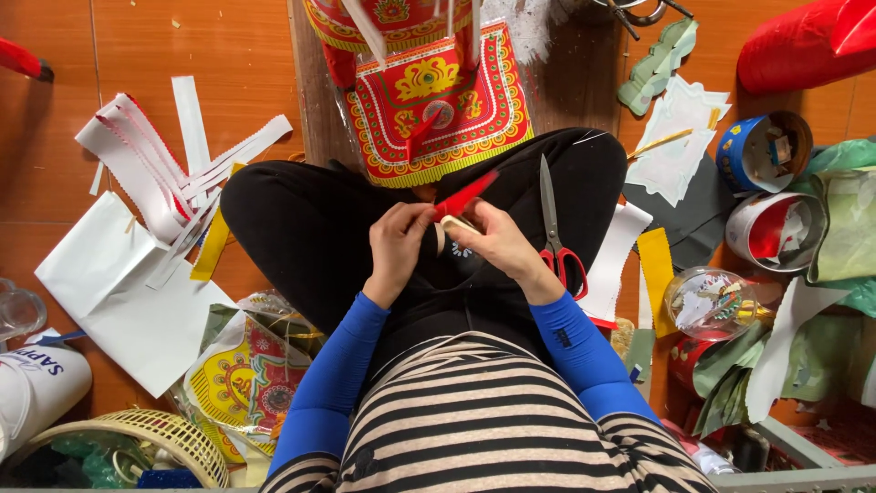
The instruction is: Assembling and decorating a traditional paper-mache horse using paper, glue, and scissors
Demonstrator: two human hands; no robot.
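Pinching a red strip (465, 194) between them, the left hand (397, 248) and right hand (497, 245) meet over the lap, fingers closed on its lower end. Scissors (553, 233) lie on the right thigh, just beside the right hand. A red-and-gold sheet (438, 105) lies beyond the knees.

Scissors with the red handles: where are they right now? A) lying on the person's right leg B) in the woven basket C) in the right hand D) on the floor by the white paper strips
A: the scissors lie loose on the black trouser leg beside the right hand, which pinches a red paper strip together with the left hand.
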